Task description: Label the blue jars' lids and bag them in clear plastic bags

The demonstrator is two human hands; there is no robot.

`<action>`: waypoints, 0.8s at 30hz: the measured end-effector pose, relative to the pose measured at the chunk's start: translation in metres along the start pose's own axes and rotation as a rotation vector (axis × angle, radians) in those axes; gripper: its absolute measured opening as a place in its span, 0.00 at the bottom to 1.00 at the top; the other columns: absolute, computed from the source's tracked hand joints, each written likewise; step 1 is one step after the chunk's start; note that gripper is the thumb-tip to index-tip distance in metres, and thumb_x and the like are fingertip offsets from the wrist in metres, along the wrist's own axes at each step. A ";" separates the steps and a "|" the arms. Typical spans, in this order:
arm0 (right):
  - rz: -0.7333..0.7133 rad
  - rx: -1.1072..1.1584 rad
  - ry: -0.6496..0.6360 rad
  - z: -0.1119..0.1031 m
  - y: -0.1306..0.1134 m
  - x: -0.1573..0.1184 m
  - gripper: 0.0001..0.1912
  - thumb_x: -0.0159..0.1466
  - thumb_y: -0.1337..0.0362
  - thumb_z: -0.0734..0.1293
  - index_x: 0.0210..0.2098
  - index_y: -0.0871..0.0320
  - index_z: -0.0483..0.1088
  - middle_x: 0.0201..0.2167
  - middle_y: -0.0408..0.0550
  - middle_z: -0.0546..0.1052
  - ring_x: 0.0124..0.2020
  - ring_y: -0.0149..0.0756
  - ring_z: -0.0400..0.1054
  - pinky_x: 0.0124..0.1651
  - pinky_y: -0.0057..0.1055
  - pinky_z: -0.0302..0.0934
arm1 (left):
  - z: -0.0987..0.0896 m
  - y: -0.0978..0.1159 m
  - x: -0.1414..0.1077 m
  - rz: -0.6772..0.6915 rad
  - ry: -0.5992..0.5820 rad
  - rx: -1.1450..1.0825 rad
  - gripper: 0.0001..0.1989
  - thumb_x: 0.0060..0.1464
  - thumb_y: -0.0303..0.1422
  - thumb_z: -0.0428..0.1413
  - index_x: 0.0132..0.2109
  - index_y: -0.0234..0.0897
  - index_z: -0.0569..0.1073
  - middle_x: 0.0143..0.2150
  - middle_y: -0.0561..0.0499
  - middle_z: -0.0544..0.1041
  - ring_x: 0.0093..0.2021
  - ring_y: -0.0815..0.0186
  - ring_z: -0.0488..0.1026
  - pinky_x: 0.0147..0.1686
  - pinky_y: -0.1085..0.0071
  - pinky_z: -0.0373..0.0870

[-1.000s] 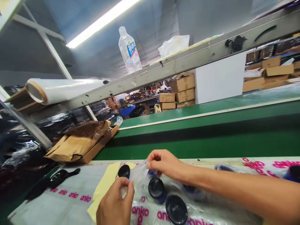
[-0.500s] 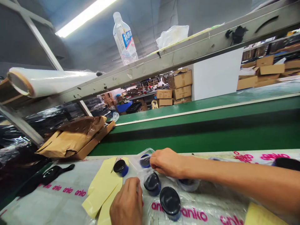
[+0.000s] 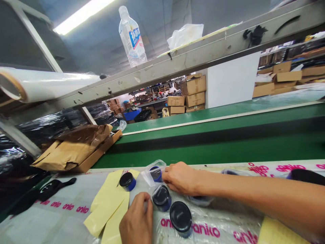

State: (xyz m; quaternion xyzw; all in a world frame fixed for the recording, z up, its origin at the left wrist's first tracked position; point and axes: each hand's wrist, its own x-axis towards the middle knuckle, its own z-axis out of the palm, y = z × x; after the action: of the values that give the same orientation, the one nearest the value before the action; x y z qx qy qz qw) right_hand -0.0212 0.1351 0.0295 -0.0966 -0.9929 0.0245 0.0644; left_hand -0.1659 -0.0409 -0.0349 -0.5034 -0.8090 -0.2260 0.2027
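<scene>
My right hand (image 3: 179, 178) pinches the edge of a clear plastic bag (image 3: 147, 178). A blue jar with a dark lid (image 3: 155, 173) shows inside or behind that bag. Lower left, my left hand (image 3: 137, 218) has its fingers curled together close to the bag; what they hold, if anything, is hidden. Between and below my hands stand two dark-lidded jars, one (image 3: 161, 197) near my left fingertips and another (image 3: 180, 218) closer to me. A further blue jar (image 3: 127, 181) rests by the yellow paper sheets (image 3: 109, 200). Under my right forearm lies a bagged dark item (image 3: 200, 200), partly covered.
Plastic sheeting printed "anko" (image 3: 208, 230) covers the worktop. Behind it runs a green conveyor belt (image 3: 215, 149). A cardboard tray with brown paper (image 3: 78, 149) sits at left, near a black strap-like item (image 3: 53, 188). Overhead, a metal beam (image 3: 152, 73) carries a bottle (image 3: 133, 40).
The view has shifted slightly, so most things sit a little further left. My right hand keeps its pinch on the bag. My left hand stays low beside the jars.
</scene>
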 end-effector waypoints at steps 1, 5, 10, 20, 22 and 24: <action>-0.009 0.011 0.004 0.000 0.000 -0.002 0.08 0.67 0.66 0.63 0.40 0.59 0.74 0.38 0.53 0.80 0.38 0.43 0.75 0.36 0.34 0.60 | 0.000 0.000 -0.002 0.007 0.002 -0.002 0.06 0.65 0.31 0.52 0.39 0.47 0.71 0.33 0.58 0.81 0.27 0.67 0.76 0.26 0.73 0.59; -0.088 0.068 0.052 -0.002 0.003 -0.011 0.07 0.67 0.65 0.64 0.41 0.58 0.73 0.39 0.50 0.79 0.39 0.41 0.73 0.37 0.32 0.60 | -0.004 0.000 -0.006 0.070 0.027 -0.034 0.06 0.65 0.31 0.52 0.39 0.47 0.71 0.31 0.59 0.79 0.27 0.66 0.77 0.26 0.72 0.61; -0.280 0.056 0.050 -0.002 0.015 -0.017 0.04 0.67 0.65 0.66 0.39 0.56 0.73 0.41 0.46 0.78 0.40 0.37 0.71 0.36 0.31 0.59 | -0.001 -0.006 -0.009 0.287 0.089 -0.189 0.09 0.67 0.30 0.47 0.40 0.44 0.70 0.34 0.56 0.79 0.34 0.67 0.78 0.35 0.74 0.67; -0.551 -0.265 0.043 0.002 0.017 -0.012 0.07 0.70 0.67 0.63 0.37 0.57 0.73 0.33 0.46 0.77 0.32 0.37 0.67 0.30 0.37 0.52 | -0.007 -0.019 -0.008 0.731 0.209 0.280 0.17 0.64 0.20 0.43 0.47 0.38 0.75 0.46 0.46 0.84 0.39 0.61 0.79 0.40 0.64 0.67; -0.576 -0.300 0.017 0.002 0.013 -0.012 0.09 0.70 0.67 0.63 0.36 0.58 0.73 0.33 0.48 0.77 0.32 0.38 0.68 0.30 0.37 0.51 | -0.011 -0.018 -0.008 0.779 0.220 0.334 0.19 0.63 0.19 0.43 0.46 0.38 0.76 0.45 0.46 0.84 0.39 0.60 0.79 0.41 0.63 0.67; -0.604 -0.318 0.002 0.002 0.010 -0.012 0.09 0.71 0.67 0.62 0.36 0.58 0.74 0.33 0.48 0.78 0.31 0.38 0.68 0.29 0.38 0.50 | -0.012 -0.017 -0.009 0.795 0.234 0.331 0.18 0.63 0.19 0.44 0.46 0.38 0.76 0.45 0.46 0.84 0.39 0.60 0.78 0.42 0.63 0.66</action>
State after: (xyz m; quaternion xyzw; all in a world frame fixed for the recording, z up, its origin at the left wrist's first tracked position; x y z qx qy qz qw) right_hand -0.0084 0.1425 0.0254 0.1930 -0.9680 -0.1509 0.0539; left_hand -0.1769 -0.0608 -0.0328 -0.7070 -0.5496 -0.0533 0.4418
